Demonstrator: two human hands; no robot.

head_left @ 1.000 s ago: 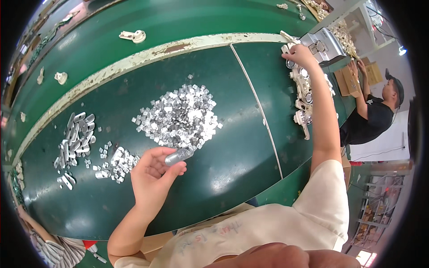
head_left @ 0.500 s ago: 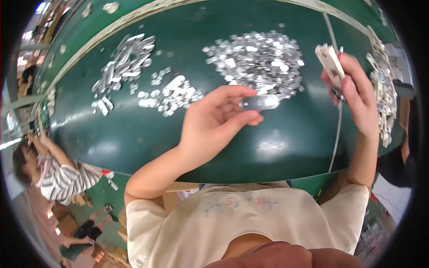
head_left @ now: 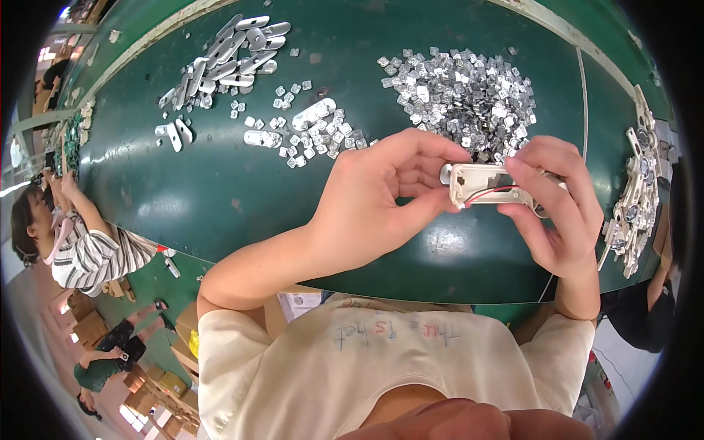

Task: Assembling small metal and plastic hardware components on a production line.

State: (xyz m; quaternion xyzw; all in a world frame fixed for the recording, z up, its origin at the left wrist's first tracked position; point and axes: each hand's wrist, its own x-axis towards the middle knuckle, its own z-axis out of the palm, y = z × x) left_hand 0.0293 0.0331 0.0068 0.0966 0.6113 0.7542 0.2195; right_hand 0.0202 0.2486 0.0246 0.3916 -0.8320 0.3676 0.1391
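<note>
In front of my chest, my right hand (head_left: 561,209) grips a white plastic housing (head_left: 478,193), long and narrow, with its open side showing. A red and a black wire run inside it. My left hand (head_left: 378,194) is closed at the housing's left end, thumb below and fingers above. The rounded end of a silver metal plate (head_left: 445,174) shows there, by the left fingertips. Most of that plate is hidden behind the housing and fingers, so whether it is seated in the housing cannot be told. Just beyond my hands lies a heap of small square metal pieces (head_left: 469,95).
Oblong silver plates (head_left: 235,55) are piled at the far left of the green table (head_left: 242,198). A smaller group of square pieces (head_left: 334,136) lies nearer. White housings (head_left: 636,191) line the right edge. A person in a striped top (head_left: 95,257) works at the left.
My right hand has brought the white housing left and down to meet my left hand. The silver plate, fully visible before, is now mostly covered. The view has shifted slightly.
</note>
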